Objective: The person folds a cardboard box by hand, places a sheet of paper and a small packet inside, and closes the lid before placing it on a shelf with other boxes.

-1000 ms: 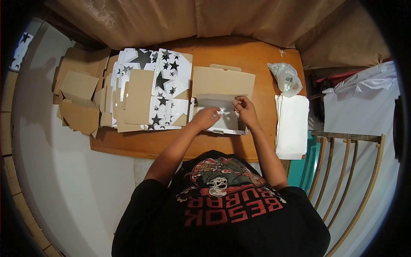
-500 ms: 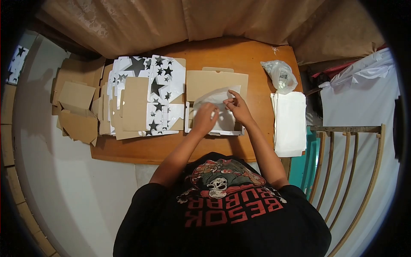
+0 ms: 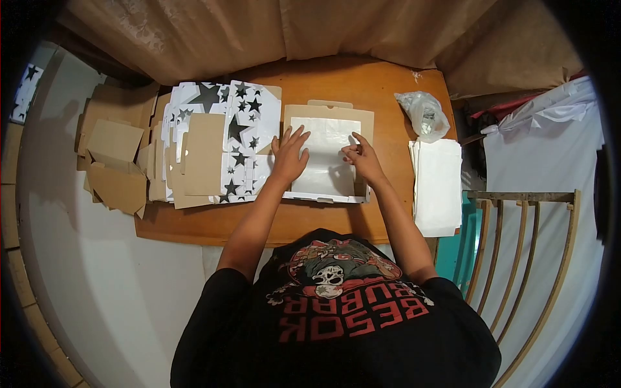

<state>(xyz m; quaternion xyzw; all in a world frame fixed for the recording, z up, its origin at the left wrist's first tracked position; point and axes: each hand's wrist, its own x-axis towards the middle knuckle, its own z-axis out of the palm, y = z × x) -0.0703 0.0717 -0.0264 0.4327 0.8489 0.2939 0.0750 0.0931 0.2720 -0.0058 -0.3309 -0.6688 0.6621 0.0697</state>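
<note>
An open cardboard box stands on the table with its brown lid folded back. A white sheet lies flat inside it and reaches up over the lid. My left hand, fingers spread, rests at the left edge of the sheet and holds nothing. At the sheet's right edge is my right hand, its fingers bent and partly apart; whether they touch the paper is hard to tell.
Star-printed flat boxes and brown cardboard lie to the left on the wooden table. On the right are a stack of white sheets and a clear plastic bag. A wooden rack stands beyond.
The sheet, earlier raised and curled, now lies flat. My left hand has moved left and its fingers have opened out. My right hand has shifted slightly right and down.
</note>
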